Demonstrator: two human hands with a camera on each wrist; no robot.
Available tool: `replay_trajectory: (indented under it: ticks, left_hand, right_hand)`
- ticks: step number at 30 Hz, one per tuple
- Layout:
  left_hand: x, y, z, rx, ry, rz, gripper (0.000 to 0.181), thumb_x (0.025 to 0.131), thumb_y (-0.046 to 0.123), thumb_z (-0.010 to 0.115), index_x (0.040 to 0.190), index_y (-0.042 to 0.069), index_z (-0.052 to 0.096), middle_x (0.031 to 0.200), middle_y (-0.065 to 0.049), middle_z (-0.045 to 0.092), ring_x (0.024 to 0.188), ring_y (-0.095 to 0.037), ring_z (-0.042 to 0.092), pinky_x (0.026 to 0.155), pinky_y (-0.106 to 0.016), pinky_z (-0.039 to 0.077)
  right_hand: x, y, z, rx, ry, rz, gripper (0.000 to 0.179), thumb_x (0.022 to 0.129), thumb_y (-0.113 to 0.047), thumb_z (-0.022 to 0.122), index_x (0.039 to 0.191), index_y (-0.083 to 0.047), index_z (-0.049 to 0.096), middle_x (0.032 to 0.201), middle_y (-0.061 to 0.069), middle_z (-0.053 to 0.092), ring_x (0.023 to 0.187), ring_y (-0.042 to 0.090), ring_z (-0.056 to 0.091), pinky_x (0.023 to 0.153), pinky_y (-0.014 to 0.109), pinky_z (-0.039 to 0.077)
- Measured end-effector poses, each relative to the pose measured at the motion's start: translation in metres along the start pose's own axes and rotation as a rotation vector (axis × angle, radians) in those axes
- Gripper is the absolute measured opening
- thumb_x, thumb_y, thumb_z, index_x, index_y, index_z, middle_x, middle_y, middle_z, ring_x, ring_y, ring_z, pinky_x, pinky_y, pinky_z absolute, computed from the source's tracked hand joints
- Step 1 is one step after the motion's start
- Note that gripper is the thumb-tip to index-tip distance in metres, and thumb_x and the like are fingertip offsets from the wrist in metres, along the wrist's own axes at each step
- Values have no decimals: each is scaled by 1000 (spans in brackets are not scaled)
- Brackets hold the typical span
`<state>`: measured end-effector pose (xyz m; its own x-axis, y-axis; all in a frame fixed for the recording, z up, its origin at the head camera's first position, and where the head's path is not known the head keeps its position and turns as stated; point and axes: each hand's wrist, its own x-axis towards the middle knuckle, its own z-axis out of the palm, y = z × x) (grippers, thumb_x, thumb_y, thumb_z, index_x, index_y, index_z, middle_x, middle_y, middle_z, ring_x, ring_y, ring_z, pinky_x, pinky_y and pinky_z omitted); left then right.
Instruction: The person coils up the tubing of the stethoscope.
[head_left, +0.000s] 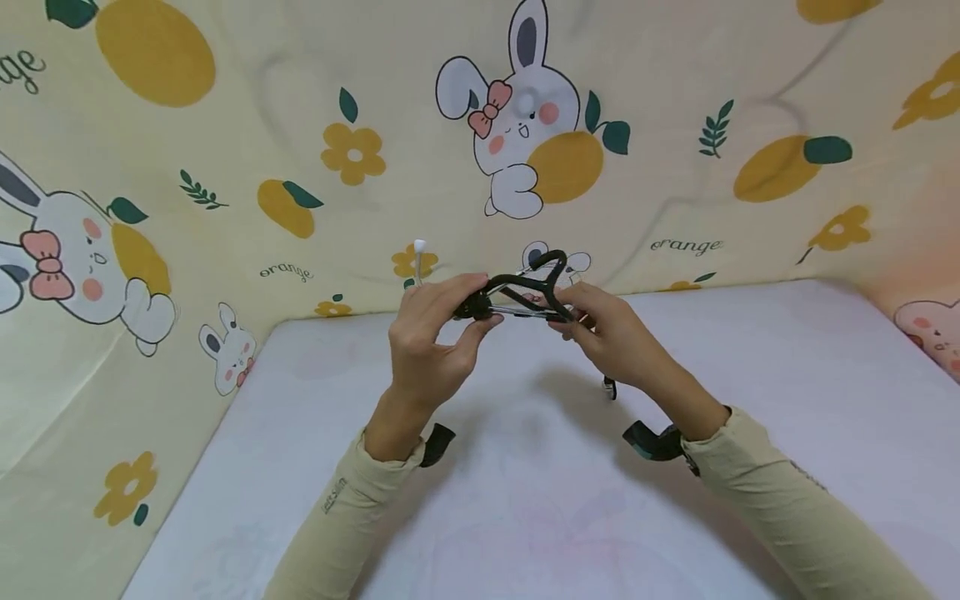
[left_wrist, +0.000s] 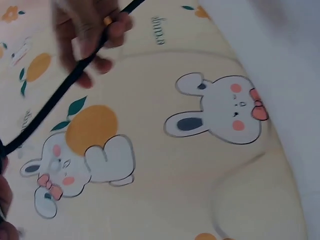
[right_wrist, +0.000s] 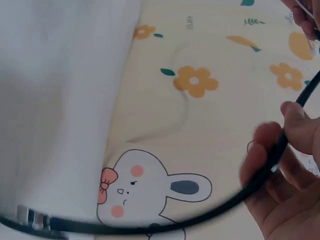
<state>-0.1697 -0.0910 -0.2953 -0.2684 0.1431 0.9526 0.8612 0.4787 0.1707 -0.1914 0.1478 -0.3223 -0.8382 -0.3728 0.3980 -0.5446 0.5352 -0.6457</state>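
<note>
A thin, dark strap-like cord (head_left: 517, 287) is bunched in loops and held up between both hands; its exact kind is unclear. My left hand (head_left: 431, 342) pinches the bundle's left end between thumb and fingers. On the right side of the loops, my right hand (head_left: 607, 329) grips the cord with thumb and bent fingers. In the right wrist view a length of the black cord (right_wrist: 200, 220) hangs down from the fingers, bearing a silvery metal piece (right_wrist: 35, 217). A pale, thin end with a white tip (head_left: 420, 247) sticks up behind the left hand.
Below the hands spreads a white tabletop (head_left: 525, 500). Behind it and at the left hangs a cream cloth (head_left: 435, 183) printed with rabbits, oranges and flowers. Dark wrist pieces show beside the left cuff (head_left: 437, 444) and the right cuff (head_left: 654, 440).
</note>
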Motion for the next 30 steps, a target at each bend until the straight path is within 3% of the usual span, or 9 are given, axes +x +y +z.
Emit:
replay_trajectory:
  ticks: [4,7,12,18,25,30]
  left_hand:
    - [0,-2,-7,38,22,-76,39,73,8,88,109,0,73,102,-13,76,76,-20,65,72,-32,43]
    - [0,-3,-8,57,6,-106,38,74,9,87,108,0,73,101,-14,75,74,-20,65,71,-31,44]
    - [1,-5,-8,78,-1,-151,37,76,11,87,110,1,74,102,-14,76,77,-22,65,72,-31,47]
    - [0,-9,-8,72,13,-251,43,77,11,86,116,2,73,106,-12,76,80,-22,65,71,-28,54]
    - [-2,-16,-8,53,28,-311,40,77,12,86,113,2,75,101,-13,76,77,-21,64,71,-28,53]
    - [-5,-20,-8,24,-16,-389,38,78,10,85,114,3,75,105,-13,76,81,-21,65,71,-30,52]
  right_hand:
    - [1,1,3,22,-15,12,28,97,-8,63,124,-14,62,101,4,68,77,16,65,67,27,52]
    - [0,2,3,22,-10,-20,27,96,-3,62,120,-15,67,100,2,68,77,14,63,68,25,52]
    - [-3,-5,2,18,-49,-134,31,91,9,63,110,-13,75,103,-1,69,83,12,64,74,23,54]
    - [-8,-23,7,-41,-85,-269,26,90,3,68,108,-14,76,101,-6,73,89,9,67,77,25,56]
    - [-14,-37,14,-119,-33,-405,23,89,1,70,107,-12,77,99,-6,73,89,8,68,77,25,57]
    - [-18,-44,15,-108,-2,-449,22,87,-2,74,106,-12,77,97,-6,72,86,7,65,70,23,55]
